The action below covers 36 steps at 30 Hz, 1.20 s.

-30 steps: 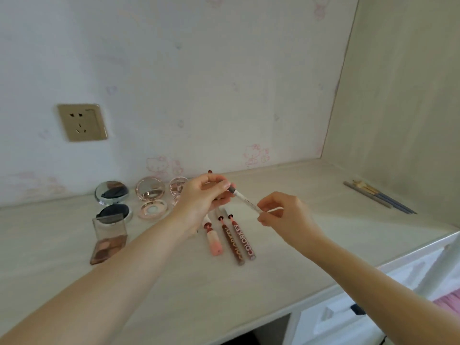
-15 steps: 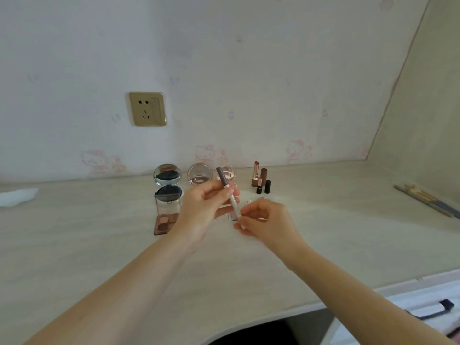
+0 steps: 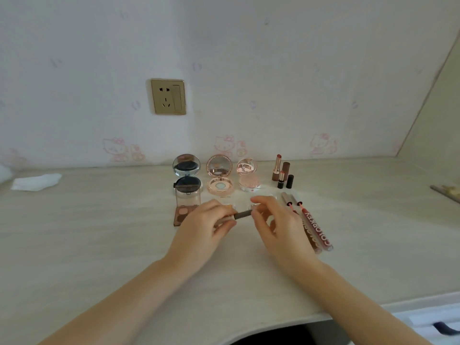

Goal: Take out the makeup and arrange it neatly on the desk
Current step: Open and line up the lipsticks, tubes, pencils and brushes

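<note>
From the head view, the person was mid-step, lowering a slim pencil (image 3: pixel 242 214) toward the worktop (image 3: pixel 99 245) at about the centre of the laid-out makeup. The left hand (image 3: pixel 201 230) pinched its pale end; the right hand (image 3: pixel 281 227) pinched the other end, past the dark brown section. The pencil lay nearly level, just above the surface. The next move probably called for setting it parallel to the lip gloss tubes (image 3: pixel 316 227) at three o'clock, below the compacts (image 3: pixel 220 175).
</note>
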Each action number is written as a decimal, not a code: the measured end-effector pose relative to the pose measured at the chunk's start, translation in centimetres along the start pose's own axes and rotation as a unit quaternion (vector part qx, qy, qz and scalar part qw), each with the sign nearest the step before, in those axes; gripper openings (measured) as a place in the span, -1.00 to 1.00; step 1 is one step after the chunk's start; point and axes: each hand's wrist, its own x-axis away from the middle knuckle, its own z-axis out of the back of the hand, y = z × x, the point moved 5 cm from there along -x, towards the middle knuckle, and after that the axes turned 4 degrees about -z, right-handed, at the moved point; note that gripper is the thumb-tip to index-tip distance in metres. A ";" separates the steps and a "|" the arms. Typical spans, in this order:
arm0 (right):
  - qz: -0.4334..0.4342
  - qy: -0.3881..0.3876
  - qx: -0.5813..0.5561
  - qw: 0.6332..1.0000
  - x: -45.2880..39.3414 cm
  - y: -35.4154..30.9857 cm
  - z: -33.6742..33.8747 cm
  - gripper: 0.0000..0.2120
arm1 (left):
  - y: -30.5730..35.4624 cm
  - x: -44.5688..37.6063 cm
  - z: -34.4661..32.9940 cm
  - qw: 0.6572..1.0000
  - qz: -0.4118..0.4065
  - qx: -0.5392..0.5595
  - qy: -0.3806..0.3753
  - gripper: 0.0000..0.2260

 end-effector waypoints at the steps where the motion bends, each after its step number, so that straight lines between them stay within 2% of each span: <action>1: 0.031 -0.001 0.021 0.999 0.3 -0.1 -0.1 -0.80 | 0.0 0.3 -0.2 1.000 -0.009 -0.012 -0.005 -0.84; 5: 0.110 -0.004 0.074 0.991 0.9 0.2 -0.4 -0.84 | 0.5 1.0 -0.2 0.993 -0.071 -0.095 0.004 -0.85; 9: 0.151 -0.064 0.099 0.982 0.9 0.6 -1.3 -0.77 | 0.2 1.5 0.0 0.984 -0.110 -0.138 -0.037 -0.75; 12: 0.173 -0.053 0.106 0.978 0.9 0.6 -1.3 -0.78 | 0.9 1.6 -0.4 0.963 -0.137 -0.225 -0.051 -0.72; 15: 0.196 -0.035 0.116 0.973 1.0 0.3 -1.1 -0.79 | 1.3 1.7 -0.6 0.953 -0.131 -0.261 -0.075 -0.69; 20: 0.221 -0.023 0.127 0.967 1.3 -0.1 -1.1 -0.81 | 1.1 1.8 -0.3 0.954 -0.138 -0.247 -0.100 -0.80; 25: 0.232 -0.010 0.123 0.965 1.5 -0.6 -1.0 -0.81 | 0.7 1.8 -0.2 0.954 -0.130 -0.239 -0.123 -0.77; 30: 0.252 0.002 0.134 0.958 1.7 -1.0 -0.9 -0.82 | 0.7 1.6 0.2 0.957 -0.060 -0.216 -0.182 -0.67; 36: 0.268 -0.001 0.154 0.951 2.0 -1.0 -1.1 -0.86 | 0.5 1.6 0.6 0.965 0.010 -0.146 -0.215 -0.77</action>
